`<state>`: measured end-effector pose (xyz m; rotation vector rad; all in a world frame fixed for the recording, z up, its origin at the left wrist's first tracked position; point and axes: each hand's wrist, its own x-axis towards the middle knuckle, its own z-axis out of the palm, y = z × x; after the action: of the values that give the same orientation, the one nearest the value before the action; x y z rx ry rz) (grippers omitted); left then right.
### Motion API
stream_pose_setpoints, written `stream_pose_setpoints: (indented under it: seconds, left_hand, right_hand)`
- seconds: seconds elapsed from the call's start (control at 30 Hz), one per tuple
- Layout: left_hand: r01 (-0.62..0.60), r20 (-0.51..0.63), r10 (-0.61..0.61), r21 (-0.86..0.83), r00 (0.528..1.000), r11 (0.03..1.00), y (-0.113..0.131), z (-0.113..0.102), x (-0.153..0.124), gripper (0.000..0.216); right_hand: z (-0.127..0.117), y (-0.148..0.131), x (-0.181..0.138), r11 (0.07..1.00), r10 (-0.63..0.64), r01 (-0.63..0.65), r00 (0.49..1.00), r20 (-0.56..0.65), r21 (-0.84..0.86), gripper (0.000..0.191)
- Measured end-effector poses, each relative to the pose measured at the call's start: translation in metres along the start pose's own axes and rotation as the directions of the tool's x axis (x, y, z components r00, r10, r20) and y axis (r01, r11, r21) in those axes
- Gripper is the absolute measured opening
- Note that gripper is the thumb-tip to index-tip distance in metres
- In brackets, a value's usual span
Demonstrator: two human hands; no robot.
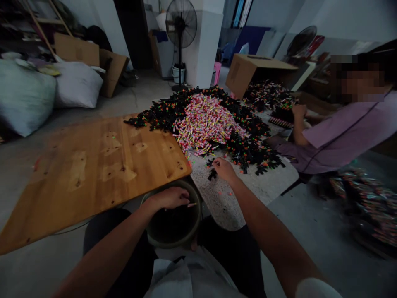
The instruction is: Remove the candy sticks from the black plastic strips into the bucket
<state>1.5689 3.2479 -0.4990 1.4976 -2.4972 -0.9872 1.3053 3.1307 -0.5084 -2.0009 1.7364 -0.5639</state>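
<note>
Head view — hands [176,198] apart (left with tube [192,204] — over bucket [173,227])

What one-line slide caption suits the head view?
Left hand holds a slim pink-and-yellow tube over a round dull-green bucket; right hand beside small black pieces.

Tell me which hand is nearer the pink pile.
Right. The right hand is just in front of the pink pile; the left hand is farther back, at the round tub's mouth.
</note>
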Motion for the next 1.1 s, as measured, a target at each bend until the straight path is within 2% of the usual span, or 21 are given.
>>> stream_pose_setpoints:
  seconds: [0.07,0.17,0.27,0.33,0.5,0.67,0.83,1.0,1.1]
  left_hand:
    - [-0.052,-0.098,0.05,-0.023,0.994,0.998,0.002,-0.001,0.006,0.029]
    - [-0.09,-0.269,0.069,-0.067,0.961,0.994,0.01,-0.003,0.022,0.031]
    - [-0.045,-0.409,0.028,-0.034,0.912,0.998,0.02,-0.006,0.046,0.032]
    - [0.016,-0.457,0.004,0.04,0.89,0.999,0.028,-0.006,0.064,0.032]
    - [0.201,-0.498,-0.088,0.179,0.863,0.963,0.048,-0.006,0.111,0.032]
    - [0.37,-0.443,-0.267,0.164,0.856,0.915,0.058,-0.008,0.14,0.04]
    - [0.373,-0.437,-0.299,0.093,0.848,0.923,0.05,-0.01,0.144,0.043]
    - [0.307,-0.464,-0.282,-0.022,0.84,0.951,0.044,-0.008,0.136,0.04]
    - [0.239,-0.488,-0.271,-0.129,0.83,0.962,0.042,-0.009,0.122,0.037]
  right_hand:
    - [-0.002,0.002,0.016,0.982,0.039,-0.055,0.995,-0.086,-0.181,0.038]
    - [0.003,-0.001,0.021,0.952,0.039,-0.048,0.999,-0.036,-0.304,0.042]
    - [0.011,-0.007,0.016,0.958,-0.067,0.074,0.997,0.034,-0.278,0.034]
    - [0.014,-0.011,0.018,0.969,-0.099,0.105,0.994,0.038,-0.226,0.03]
    - [0.01,-0.023,0.047,0.983,0.025,-0.034,0.998,-0.053,-0.179,0.039]
    - [0.017,-0.039,0.074,0.982,0.133,-0.142,0.988,-0.078,-0.126,0.054]
    - [0.021,-0.043,0.082,0.976,0.196,-0.2,0.979,-0.058,-0.083,0.049]
    - [0.018,-0.043,0.073,0.97,0.232,-0.237,0.969,-0.082,-0.059,0.05]
    - [0.018,-0.046,0.065,0.974,0.153,-0.174,0.977,-0.149,-0.142,0.048]
